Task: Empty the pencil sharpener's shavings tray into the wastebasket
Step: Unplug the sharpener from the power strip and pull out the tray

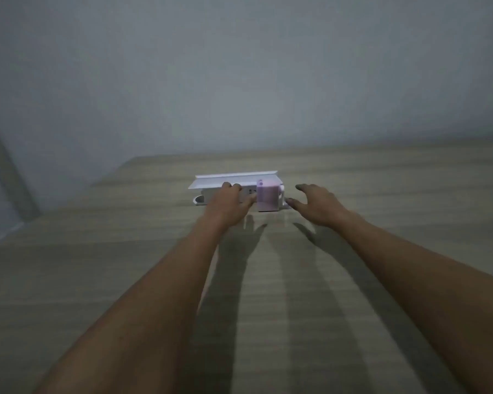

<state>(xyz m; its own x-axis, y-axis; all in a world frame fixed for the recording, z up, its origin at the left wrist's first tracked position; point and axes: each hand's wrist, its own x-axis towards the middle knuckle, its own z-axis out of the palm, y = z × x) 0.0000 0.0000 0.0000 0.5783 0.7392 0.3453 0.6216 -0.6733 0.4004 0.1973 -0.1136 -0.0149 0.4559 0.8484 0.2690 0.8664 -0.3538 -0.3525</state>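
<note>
The pink pencil sharpener (268,198) stood upright on the wooden counter (353,280), just below the middle of the frame, with its white crank (282,191) on the right side. Directly behind and left of it lay a white box-like object (234,180), blurred. The left hand (231,207) reached in from the left, its grip loosely curled, thumb touching the sharpener's left face. The right hand (316,204) hovered just right of the sharpener, grip spread open and holding nothing.
</note>
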